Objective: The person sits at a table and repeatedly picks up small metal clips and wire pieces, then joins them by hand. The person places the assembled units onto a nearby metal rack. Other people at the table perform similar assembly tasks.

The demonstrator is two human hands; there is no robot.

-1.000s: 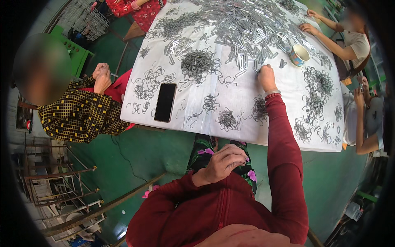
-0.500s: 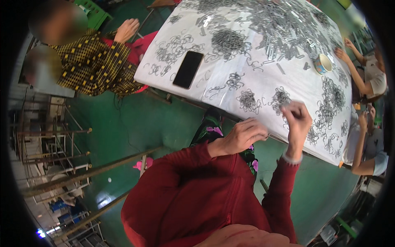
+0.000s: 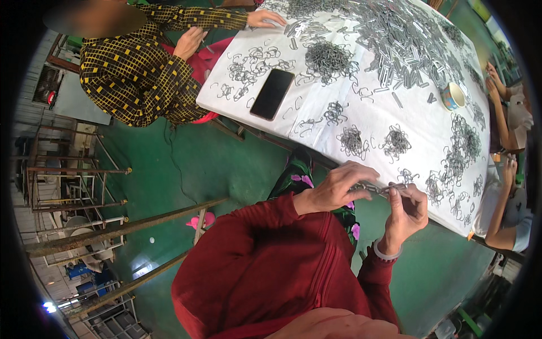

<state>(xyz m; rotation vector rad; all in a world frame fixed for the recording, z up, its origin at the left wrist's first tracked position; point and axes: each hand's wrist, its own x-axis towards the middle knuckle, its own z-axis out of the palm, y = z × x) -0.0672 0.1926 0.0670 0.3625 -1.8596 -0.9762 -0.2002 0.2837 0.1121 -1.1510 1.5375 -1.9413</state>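
Close together at the table's near edge, my two hands meet over small grey metal pieces. My left hand (image 3: 340,185) is closed round some of them, and they show between its fingertips. With thumb and fingers, my right hand (image 3: 404,213) pinches a thin metal piece (image 3: 397,187) that reaches toward the left hand. Its exact shape is too small to tell. Just beyond the hands lie two small heaps of bent wire hooks, a left heap (image 3: 352,141) and a right heap (image 3: 396,141). A few loose hooks (image 3: 406,176) lie by my right fingers.
The white-covered table (image 3: 316,121) also bears a black phone (image 3: 272,95), a paper cup (image 3: 453,97), a large spread of flat metal strips (image 3: 395,53) and more hook piles (image 3: 328,61). A co-worker's hand (image 3: 266,19) rests at the far left; other people sit along the right side.
My right hand has come down from the right hook heap to meet my left hand, where metal pieces now show. The co-worker at left has stretched an arm onto the table.
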